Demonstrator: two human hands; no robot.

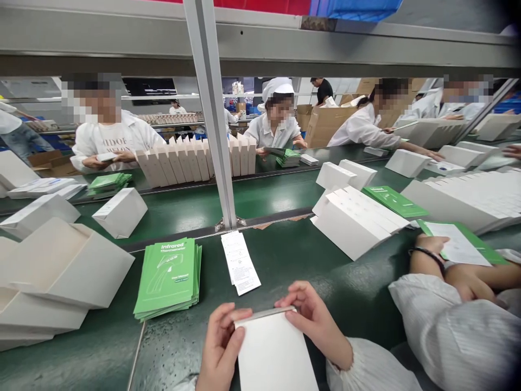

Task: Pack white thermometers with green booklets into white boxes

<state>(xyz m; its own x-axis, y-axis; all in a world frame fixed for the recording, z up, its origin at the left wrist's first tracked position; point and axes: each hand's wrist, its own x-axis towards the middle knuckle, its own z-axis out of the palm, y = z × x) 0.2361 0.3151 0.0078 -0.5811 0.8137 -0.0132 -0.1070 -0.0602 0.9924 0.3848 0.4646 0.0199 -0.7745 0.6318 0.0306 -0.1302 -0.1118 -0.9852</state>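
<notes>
A white cardboard box (pixel 273 350) stands close in front of me at the bottom of the head view, its far top edge between my hands. My left hand (pixel 223 339) grips the left corner, thumb on the near face and fingers curled behind. At the right corner my right hand (pixel 313 320) pinches the same edge with its thumb in front. The box's lower part runs out of the picture. Beyond it lies a small pile of white printed leaflets (pixel 241 263). Left of these sits a stack of green infrared thermometer manuals (pixel 167 279).
Open white boxes (pixel 69 266) lean together at the left. More white boxes (pixel 358 217) stand to the right. A metal post (pixel 211 119) rises beyond the leaflets. At the right, a co-worker's hands (pixel 431 250) hold a green manual and white paper. Several people work across the green belt (pixel 272 190).
</notes>
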